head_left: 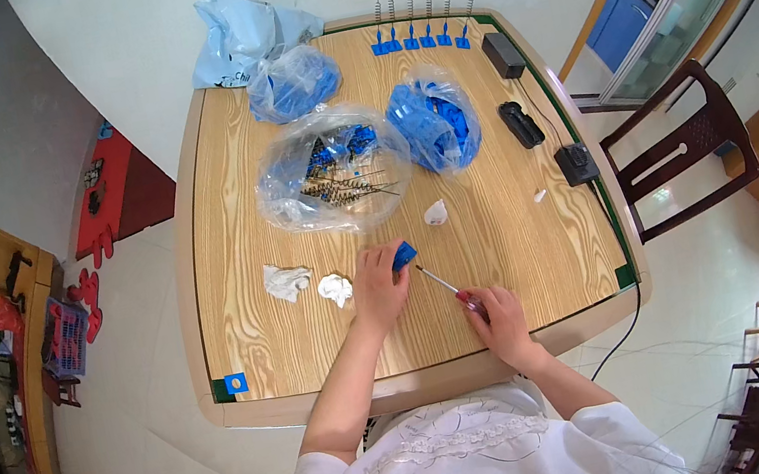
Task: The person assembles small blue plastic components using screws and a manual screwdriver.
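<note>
My left hand (380,288) is closed around a small blue plastic piece (403,254), which pokes out past the fingertips over the middle of the table. In my right hand (502,319) is a screwdriver (440,280), gripped by its dark red handle. Its thin metal shaft slants up and left, with the tip close beside the blue piece; whether they touch I cannot tell. Two crumpled white tissues, one wider (287,281) and one rounder (335,290), lie left of my left hand. Beyond the hands is a clear plastic bag (281,193) holding coiled springs and blue parts.
Another clear bag (436,121) holds blue pieces; a third bag (294,84) and a light blue bag (247,35) sit behind. Several spring rods on blue bases (411,42) line the far edge. A black box (503,55), a black cradle (521,125) and a corded adapter (577,164) lie right.
</note>
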